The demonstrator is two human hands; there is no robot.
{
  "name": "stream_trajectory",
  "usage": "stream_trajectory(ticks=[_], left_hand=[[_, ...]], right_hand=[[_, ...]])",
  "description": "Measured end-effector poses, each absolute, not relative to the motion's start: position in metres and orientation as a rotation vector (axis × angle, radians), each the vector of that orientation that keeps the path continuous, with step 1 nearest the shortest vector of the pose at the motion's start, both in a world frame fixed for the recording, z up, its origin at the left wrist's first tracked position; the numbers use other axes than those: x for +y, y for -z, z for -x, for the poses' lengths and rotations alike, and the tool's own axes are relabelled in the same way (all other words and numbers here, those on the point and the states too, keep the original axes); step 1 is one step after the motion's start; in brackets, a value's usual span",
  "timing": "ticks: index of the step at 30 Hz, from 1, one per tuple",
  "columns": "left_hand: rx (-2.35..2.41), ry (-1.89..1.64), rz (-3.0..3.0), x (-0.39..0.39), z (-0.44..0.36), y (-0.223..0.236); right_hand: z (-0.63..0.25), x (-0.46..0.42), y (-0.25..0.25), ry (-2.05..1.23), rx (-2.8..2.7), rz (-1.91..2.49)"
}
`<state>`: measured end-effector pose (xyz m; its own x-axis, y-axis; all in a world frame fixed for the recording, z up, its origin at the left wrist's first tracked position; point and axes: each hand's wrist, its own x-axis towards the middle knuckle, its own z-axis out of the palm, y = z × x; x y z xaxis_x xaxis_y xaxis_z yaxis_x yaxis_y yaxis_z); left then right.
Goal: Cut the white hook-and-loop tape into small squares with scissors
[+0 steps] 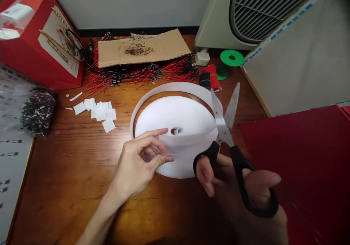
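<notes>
My left hand (142,161) pinches the loose end of a white tape strip (188,140) between thumb and fingers, holding it taut over a large white tape roll (177,117) lying flat on the wooden table (68,172). My right hand (246,197) grips black-handled scissors (228,128). Their blades are spread apart, with the strip running up to the blades near the pivot. A small pile of cut white squares (98,112) lies on the table to the left of the roll.
Bundles of red wires (142,73) and a cardboard sheet (142,48) lie at the back. A red box (35,37) stands at the far left, a bag of small dark parts (38,110) below it. A green spool (232,58) and a red sheet (300,157) are on the right.
</notes>
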<state>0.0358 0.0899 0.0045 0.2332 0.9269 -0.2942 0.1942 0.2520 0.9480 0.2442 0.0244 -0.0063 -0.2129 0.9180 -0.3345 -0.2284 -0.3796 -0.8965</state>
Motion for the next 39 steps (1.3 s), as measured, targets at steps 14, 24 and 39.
stream_trajectory(ticks=[14, 24, 39], left_hand=[[1.445, -0.848, -1.327, 0.092, -0.046, 0.008], [1.363, -0.99, -0.905, 0.102, -0.053, -0.005], [1.461, -0.963, -0.99, 0.099, -0.034, -0.009]], right_hand=[[-0.239, 0.023, 0.014, -1.638, -0.929, 1.182], [-0.235, 0.027, 0.009, -1.627, -0.931, 1.201], [-0.223, -0.014, -0.002, -1.664, -1.024, 1.384]])
